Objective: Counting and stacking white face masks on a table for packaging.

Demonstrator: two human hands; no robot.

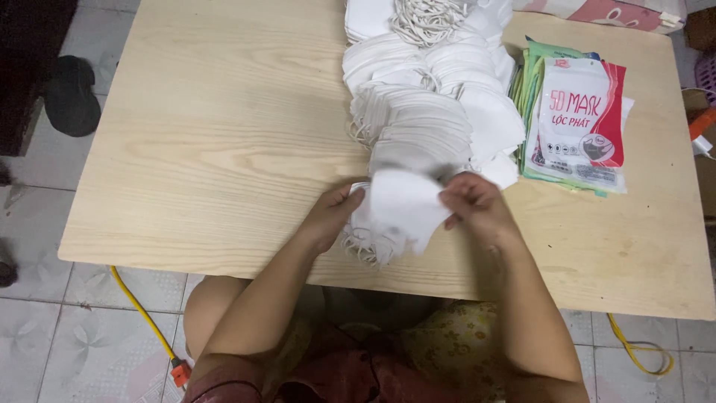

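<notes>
1. Nearest the camera, the person's forearms reach over the near edge of the pale wooden table [209,149] and meet at a small bundle of white face masks [399,205] held just above the tabletop.
2. At the bundle's left side, the left hand [332,213] cups the masks, its fingers [354,195] curled and pressed against their edge, so the hand is closed on the bundle.
3. The bundle itself looks soft and thin: flat white fabric pieces folded in half, slightly blurred, with loops of white ear elastic hanging out underneath.
4. At the right, the right hand [477,205] pinches the top edge of the front mask between thumb and fingers [455,192].
5. The step in hand appears to be gathering or evening a handful taken from the long pile of masks [425,97] that runs up the middle of the table; the next move would call for a firm two-handed hold so the layers do not slide apart.
6. Farther right lies a stack of printed plastic packets [578,119], apart from both hands.
</notes>
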